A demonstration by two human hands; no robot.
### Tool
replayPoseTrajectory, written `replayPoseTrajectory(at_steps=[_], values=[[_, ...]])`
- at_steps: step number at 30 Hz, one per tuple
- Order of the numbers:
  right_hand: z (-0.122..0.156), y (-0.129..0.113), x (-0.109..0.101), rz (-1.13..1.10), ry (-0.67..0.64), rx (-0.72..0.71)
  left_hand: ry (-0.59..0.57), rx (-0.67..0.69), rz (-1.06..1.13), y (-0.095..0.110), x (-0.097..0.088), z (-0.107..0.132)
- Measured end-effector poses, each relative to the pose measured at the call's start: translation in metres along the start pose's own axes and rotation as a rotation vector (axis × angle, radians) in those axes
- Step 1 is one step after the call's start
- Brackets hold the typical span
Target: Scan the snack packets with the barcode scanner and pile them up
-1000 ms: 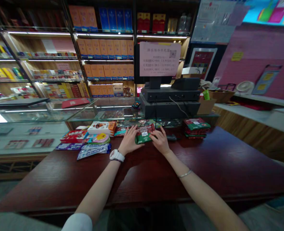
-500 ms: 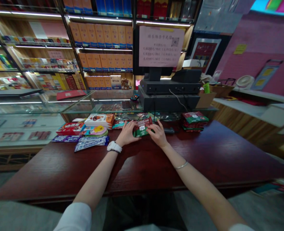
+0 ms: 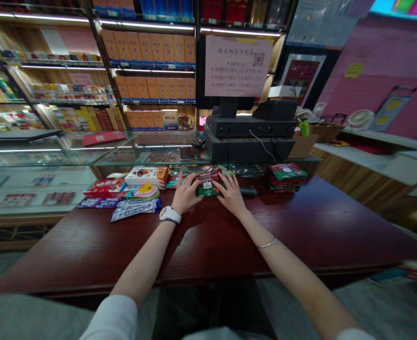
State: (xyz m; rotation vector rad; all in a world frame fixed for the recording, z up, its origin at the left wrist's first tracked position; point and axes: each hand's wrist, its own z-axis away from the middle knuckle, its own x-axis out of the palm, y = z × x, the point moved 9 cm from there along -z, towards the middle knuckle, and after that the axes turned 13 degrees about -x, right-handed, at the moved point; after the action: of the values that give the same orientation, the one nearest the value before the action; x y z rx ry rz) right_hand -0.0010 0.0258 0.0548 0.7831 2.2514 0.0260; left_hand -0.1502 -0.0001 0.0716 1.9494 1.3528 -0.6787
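Along the dark red counter [image 3: 212,245], from left to right: blue-and-white bars [image 3: 134,210] lie at the front of a spread of snack packets, just beside the white watch [image 3: 170,215]. A careless sideways movement of that arm could catch them and scatter the packets.

The left hand [image 3: 186,194] has its fingers [image 3: 187,180] spread apart, with the tips at the left side of a red-and-green pack [image 3: 206,184]. The pack sits between both hands at the back of the counter. The right hand [image 3: 231,194] has its fingers [image 3: 227,178] apart, at the pack's right side. Neither hand can be confirmed as clamped on it. A light hold could let the pack slip or drop.

A dark handset [image 3: 248,191] lies just beside the right hand and could be knocked. Farther right, a stack of green packs [image 3: 283,178] could slide if bumped.
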Motion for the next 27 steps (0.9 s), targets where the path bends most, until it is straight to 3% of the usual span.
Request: replayPoseTrajectory(at_steps=[6, 13, 19, 27], values=[[0.004, 0.002, 0.02, -0.059, -0.141, 0.045, 0.003, 0.027, -0.065, -0.004, 0.005, 0.003], [0.007, 0.003, 0.025, -0.071, -0.152, 0.033, 0.007, 0.011, -0.063, -0.006, 0.008, 0.005], [0.004, -0.001, 0.017, -0.053, -0.109, 0.001, 0.012, -0.04, -0.022, -0.005, 0.004, 0.003], [0.0, -0.005, -0.009, 0.006, 0.046, -0.071, -0.055, -0.156, 0.162, -0.004, 0.006, -0.001]])
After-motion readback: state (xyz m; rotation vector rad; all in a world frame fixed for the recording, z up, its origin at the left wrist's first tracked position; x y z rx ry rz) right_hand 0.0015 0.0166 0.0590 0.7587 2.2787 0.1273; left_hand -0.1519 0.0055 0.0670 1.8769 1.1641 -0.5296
